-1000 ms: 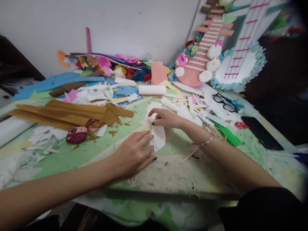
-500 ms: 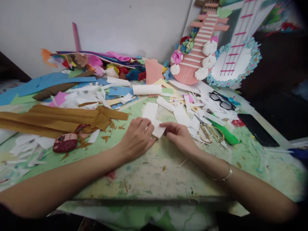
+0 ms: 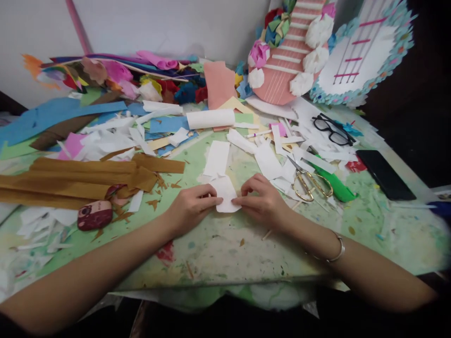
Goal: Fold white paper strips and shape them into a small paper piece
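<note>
A small piece of white paper (image 3: pixel 226 195) with rounded lower corners is held low over the table. My left hand (image 3: pixel 192 205) pinches its left edge between thumb and forefinger. On the opposite edge, my right hand (image 3: pixel 262 201) pinches it the same way, fingers curled. Just behind lies a white paper rectangle (image 3: pixel 216 158), flat on the green-stained table; the held piece overlaps its near end in view. Gold-handled scissors (image 3: pixel 313 184) rest to the right of my right hand, their blades among white scraps.
Brown crepe paper (image 3: pixel 84 176) and a maroon mouse-shaped case (image 3: pixel 94 215) lie at left. A white paper roll (image 3: pixel 210 119) sits behind. Glasses (image 3: pixel 333 130), a green object (image 3: pixel 336 183) and a black phone (image 3: pixel 385 175) are at right. Paper-flowered instrument shapes (image 3: pixel 278 80) lean at the back.
My left hand has moved left off the paper's top and both hands now grip its opposite sides, showing more of it. The camera view has tilted downward.
</note>
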Demonstrator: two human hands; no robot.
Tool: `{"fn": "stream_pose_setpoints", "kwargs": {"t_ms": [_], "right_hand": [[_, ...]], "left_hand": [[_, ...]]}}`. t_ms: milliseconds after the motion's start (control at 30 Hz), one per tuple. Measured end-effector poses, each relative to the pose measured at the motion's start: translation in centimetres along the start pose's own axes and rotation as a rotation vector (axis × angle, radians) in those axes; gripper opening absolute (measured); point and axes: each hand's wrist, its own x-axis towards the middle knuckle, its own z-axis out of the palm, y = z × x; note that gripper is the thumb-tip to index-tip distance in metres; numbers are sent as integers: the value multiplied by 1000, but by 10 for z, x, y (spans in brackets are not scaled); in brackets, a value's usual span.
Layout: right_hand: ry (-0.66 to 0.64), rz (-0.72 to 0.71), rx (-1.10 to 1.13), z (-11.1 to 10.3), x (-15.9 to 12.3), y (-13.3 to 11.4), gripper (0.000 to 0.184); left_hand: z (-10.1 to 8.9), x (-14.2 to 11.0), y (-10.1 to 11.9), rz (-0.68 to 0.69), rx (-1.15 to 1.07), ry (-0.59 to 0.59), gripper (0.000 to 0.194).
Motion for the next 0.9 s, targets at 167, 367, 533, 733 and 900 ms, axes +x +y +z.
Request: {"fn": "stream_pose_setpoints", "kwargs": {"t_ms": [167, 367, 533, 733, 900], "right_hand": [[-174, -141, -12, -7, 4, 6, 16], [-269, -108, 148, -10, 7, 10, 19], [-291, -51, 335, -8, 6, 15, 17], [-313, -27, 406, -7, 5, 15, 14], [-320, 48, 438, -6, 6, 10, 12]], "left_hand": [[-3, 5, 2, 12, -85, -111, 19], [-8, 9, 0, 17, -290, -239, 21], [-12, 12, -6, -73, -453, -351, 13], [-15, 16, -10, -114, -513, -417, 14], [-15, 18, -6, -131, -476, -427, 17]]}}
